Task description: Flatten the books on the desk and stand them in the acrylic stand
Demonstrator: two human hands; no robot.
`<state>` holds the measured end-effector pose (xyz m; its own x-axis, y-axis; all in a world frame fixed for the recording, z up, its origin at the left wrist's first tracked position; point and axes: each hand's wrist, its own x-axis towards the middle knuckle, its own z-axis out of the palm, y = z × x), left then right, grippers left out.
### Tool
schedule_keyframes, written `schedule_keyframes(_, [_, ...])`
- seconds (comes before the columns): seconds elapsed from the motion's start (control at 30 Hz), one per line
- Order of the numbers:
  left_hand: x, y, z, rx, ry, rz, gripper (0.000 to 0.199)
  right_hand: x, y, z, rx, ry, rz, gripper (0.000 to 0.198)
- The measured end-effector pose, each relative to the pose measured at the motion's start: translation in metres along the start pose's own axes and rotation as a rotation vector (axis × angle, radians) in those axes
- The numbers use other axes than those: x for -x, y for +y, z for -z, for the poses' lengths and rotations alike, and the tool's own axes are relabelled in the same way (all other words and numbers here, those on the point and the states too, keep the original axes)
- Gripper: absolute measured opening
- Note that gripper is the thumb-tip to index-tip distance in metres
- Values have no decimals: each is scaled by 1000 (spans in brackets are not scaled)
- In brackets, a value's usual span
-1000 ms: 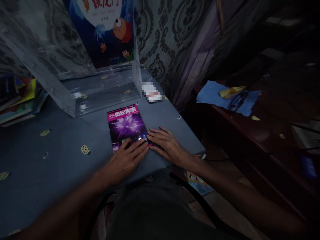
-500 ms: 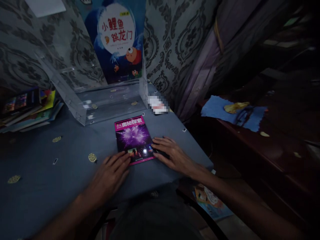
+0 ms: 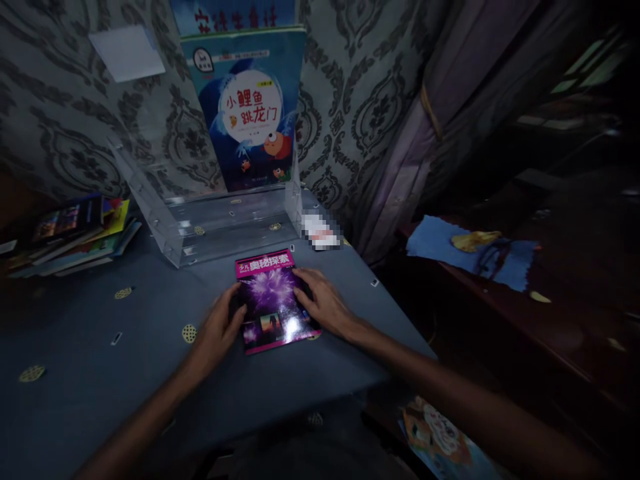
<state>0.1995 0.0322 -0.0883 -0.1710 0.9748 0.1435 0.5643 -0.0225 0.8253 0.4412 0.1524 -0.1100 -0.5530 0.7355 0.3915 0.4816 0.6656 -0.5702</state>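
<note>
A purple and pink book lies face up on the blue tablecloth, its lower cover catching a bright glare. My left hand grips its left edge, thumb by the cover and fingers along the side. On the right edge, my right hand holds the book with the thumb on the cover; some fingertips are hidden. Behind it stands a clear acrylic rack, with a blue fish picture book upright at its back. Another blue book shows above that one.
Several books are stacked at the left. A blurred white and red item lies right of the rack. A blue cloth rests on a dark red surface at the right. Below the table edge is a colourful book.
My hands have moved up from the book's lower corners to its two sides and now grip it. The view has tilted upward, showing more of the books at the back.
</note>
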Motion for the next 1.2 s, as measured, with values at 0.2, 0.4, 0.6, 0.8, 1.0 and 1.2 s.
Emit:
schedule_keyframes(0.2, [-23,3,1,663,187,347,62,6,6,-10,16,28,-1,47])
schedule_keyframes(0.4, [-42,20,-15,957,50,474,50,4,1,-6,-4,-6,-7,47])
schedule_keyframes(0.6, [-42,20,-17,1002,65,442,59,-14,6,-2,-253,4,-117,57])
schedule_keyframes(0.8, [-41,16,-16,1004,60,414,61,-52,13,-15,-802,-39,-367,45])
schedule_keyframes(1.0, [-40,12,-17,1024,47,386,57,-57,5,-9,-1088,-67,-415,40])
schedule_keyframes(1.2, [-39,15,-16,1009,36,394,59,-53,-1,-4,-1109,-56,-438,39])
